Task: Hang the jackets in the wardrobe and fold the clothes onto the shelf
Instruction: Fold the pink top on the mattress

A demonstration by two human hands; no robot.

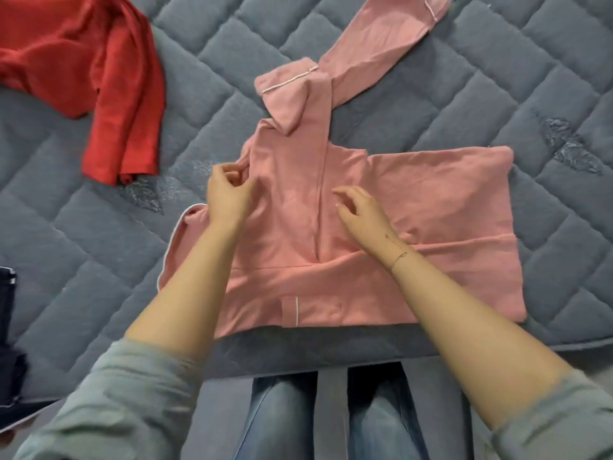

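Note:
A pink pyjama top (414, 227) with white piping lies spread on the grey quilted mattress (497, 78), partly folded. One sleeve stretches to the upper right, and the collar points away from me. My left hand (229, 190) pinches the fabric at the top's left shoulder edge, fingers curled. Over the middle of the top, just right of the front placket, my right hand (361, 214) hovers or lightly touches with loosely bent fingers and holds nothing.
A red garment (99, 78) lies crumpled at the upper left of the mattress. A dark item (10, 327) sits at the left edge. The mattress's near edge runs across in front of my legs in jeans (331, 419).

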